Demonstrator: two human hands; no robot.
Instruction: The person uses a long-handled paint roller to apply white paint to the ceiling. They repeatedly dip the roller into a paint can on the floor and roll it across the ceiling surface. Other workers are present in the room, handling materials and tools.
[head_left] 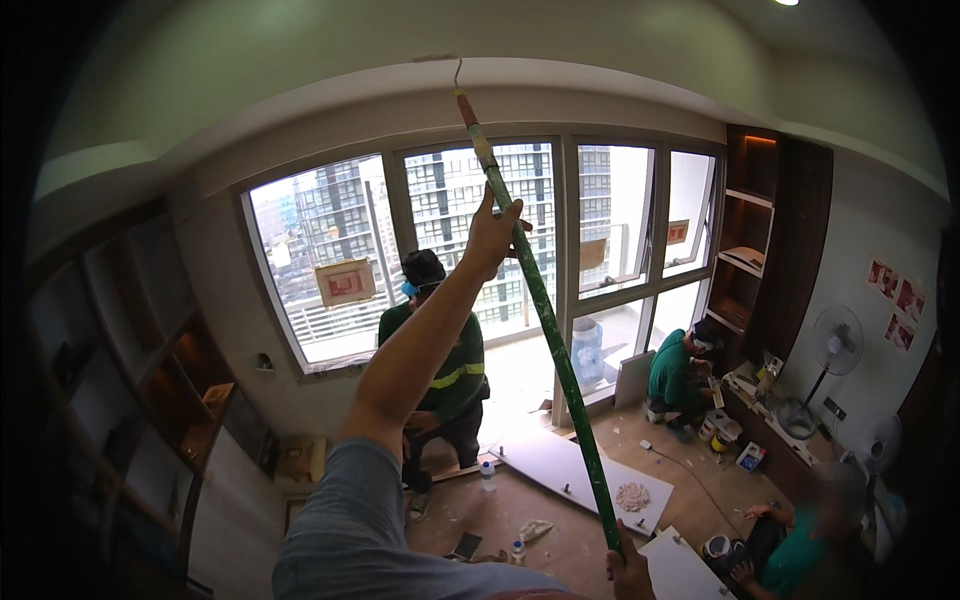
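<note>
A long green paint-spattered pole (549, 319) slants up across the view. Its top carries a thin bent metal wire (458, 74), like a roller frame, which reaches a small patch (435, 57) on the ceiling edge; whether a roller is on it I cannot tell. My left hand (495, 232) is raised and grips the upper part of the pole, with the forearm stretching up from the lower middle. My right hand (628, 568) is closed round the pole's lower part at the bottom edge, partly out of view.
Three co-workers in green are nearby: one standing (450, 350), one crouching (675, 370), one at lower right (800, 550). White panels (550, 460), water bottles (488, 476) and a cord lie on the floor. Windows (310, 250), shelving (130, 350) and fans (838, 338) stand around.
</note>
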